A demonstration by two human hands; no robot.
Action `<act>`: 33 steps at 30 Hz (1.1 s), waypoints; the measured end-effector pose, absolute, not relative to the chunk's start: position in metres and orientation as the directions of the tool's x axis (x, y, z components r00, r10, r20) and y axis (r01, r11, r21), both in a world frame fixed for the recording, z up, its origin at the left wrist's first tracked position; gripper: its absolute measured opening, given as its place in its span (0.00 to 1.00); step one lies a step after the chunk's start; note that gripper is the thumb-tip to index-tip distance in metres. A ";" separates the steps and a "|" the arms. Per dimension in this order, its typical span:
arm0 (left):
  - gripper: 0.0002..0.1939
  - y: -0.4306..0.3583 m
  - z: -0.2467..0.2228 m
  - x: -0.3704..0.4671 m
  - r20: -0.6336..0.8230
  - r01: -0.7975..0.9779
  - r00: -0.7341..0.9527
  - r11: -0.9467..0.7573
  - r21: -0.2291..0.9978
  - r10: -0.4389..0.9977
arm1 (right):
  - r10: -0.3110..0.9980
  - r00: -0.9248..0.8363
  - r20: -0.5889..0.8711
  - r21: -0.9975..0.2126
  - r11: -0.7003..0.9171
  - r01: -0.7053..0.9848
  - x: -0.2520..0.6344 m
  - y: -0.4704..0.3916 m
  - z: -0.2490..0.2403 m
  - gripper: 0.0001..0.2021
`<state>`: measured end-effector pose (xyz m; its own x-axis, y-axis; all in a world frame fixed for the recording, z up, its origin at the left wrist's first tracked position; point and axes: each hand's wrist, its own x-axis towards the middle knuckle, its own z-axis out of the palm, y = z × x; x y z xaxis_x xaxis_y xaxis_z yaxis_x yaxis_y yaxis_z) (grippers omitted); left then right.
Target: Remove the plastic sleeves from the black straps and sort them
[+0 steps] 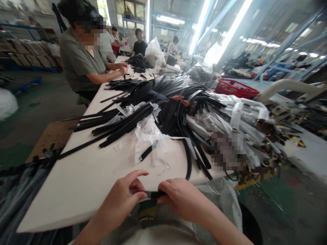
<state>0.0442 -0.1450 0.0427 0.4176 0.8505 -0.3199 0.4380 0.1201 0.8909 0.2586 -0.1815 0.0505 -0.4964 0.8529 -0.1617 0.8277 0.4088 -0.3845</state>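
Observation:
Close to the table's near edge, my left hand (127, 190) and my right hand (176, 197) pinch a short stretch of black strap (154, 194) between them. Thumb and fingers of the left hand are closed on one end, with the forefinger raised. The right hand's fingers curl round the other end and hide it. Beyond the hands lie crumpled clear plastic sleeves (149, 134) and a large heap of black straps (176, 117), some with their ends fanned toward me.
White-wrapped straps (237, 115) pile up on the right by a red basket (236, 89). More black strips (25, 190) hang at the left below the pale table (84, 180). A co-worker (84, 61) stands at the table's left side. Sheet plastic (222, 200) lies near my right arm.

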 end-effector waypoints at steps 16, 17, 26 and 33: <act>0.31 -0.142 0.041 0.039 -0.242 0.739 0.556 -0.340 0.582 0.795 | 0.827 -0.542 -0.148 -0.235 0.503 0.832 0.254 -0.176 0.050 0.09; 0.31 -0.143 0.040 0.040 -0.224 0.735 0.557 -0.349 0.581 0.800 | 0.832 -0.536 -0.142 -0.225 0.500 0.836 0.254 -0.175 0.051 0.09; 0.33 -0.155 0.034 0.055 -0.143 0.577 0.517 -0.220 0.786 0.844 | 0.782 -0.598 -0.174 -0.275 0.545 0.792 0.258 -0.174 0.056 0.09; 0.32 -0.152 0.039 0.054 -0.191 0.667 0.404 -0.146 0.730 0.894 | 0.863 -0.489 -0.127 -0.260 0.447 0.856 0.277 -0.168 0.059 0.10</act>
